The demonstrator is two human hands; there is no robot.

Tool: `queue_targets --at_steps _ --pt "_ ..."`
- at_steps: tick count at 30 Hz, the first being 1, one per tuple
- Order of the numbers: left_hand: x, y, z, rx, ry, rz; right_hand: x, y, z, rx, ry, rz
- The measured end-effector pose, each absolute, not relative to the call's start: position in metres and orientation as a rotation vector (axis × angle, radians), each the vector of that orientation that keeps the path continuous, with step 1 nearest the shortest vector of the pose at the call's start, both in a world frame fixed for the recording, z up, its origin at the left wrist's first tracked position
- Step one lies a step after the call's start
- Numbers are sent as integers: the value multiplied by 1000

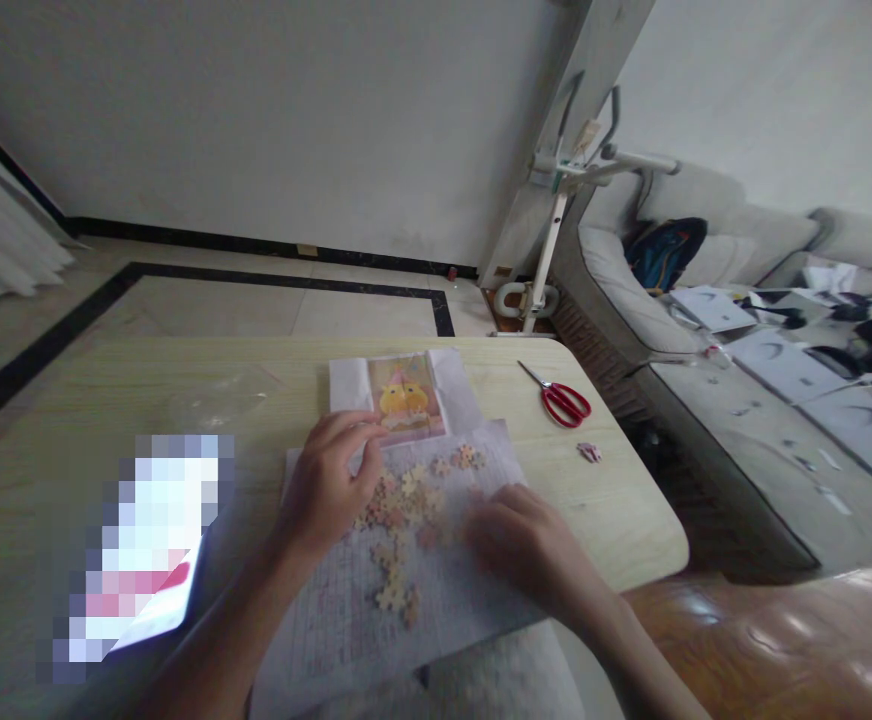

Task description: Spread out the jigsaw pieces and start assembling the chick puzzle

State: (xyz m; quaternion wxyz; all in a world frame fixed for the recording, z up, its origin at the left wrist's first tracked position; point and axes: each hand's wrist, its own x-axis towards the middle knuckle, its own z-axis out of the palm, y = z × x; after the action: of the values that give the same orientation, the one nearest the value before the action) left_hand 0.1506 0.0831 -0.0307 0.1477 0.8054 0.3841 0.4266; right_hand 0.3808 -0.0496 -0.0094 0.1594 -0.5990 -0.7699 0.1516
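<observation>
Loose jigsaw puzzle pieces [398,500] lie in a pile on a printed paper sheet [466,600] on the wooden table. My left hand [338,470] is over the left side of the pile, fingers curved and apart, with no piece visible in it. To the right of the pile is my right hand [515,540], its fingers smeared by motion, so whether it holds a piece cannot be made out. Just beyond the pieces, a picture sheet [406,395] with a yellow cartoon figure rests on white folded paper.
Red-handled scissors [565,402] and a small pink clump [589,453] lie on the table's right side. A lit screen, partly pixelated [151,540], stands at the left, near clear plastic [218,400]. A sofa [623,280] and white boxes [788,365] are at the right.
</observation>
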Motion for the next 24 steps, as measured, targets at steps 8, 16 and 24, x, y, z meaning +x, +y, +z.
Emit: queue_targets --at_steps 8,16,24 --pt "149 82 -30 2314 1098 1221 383 -52 -21 -1646 -2240 233" --pt "151 82 -31 2320 1084 1209 382 -49 -19 -1682 -2168 344" --pt "151 82 -31 2308 1068 1195 381 -47 -19 -1625 -2107 251"
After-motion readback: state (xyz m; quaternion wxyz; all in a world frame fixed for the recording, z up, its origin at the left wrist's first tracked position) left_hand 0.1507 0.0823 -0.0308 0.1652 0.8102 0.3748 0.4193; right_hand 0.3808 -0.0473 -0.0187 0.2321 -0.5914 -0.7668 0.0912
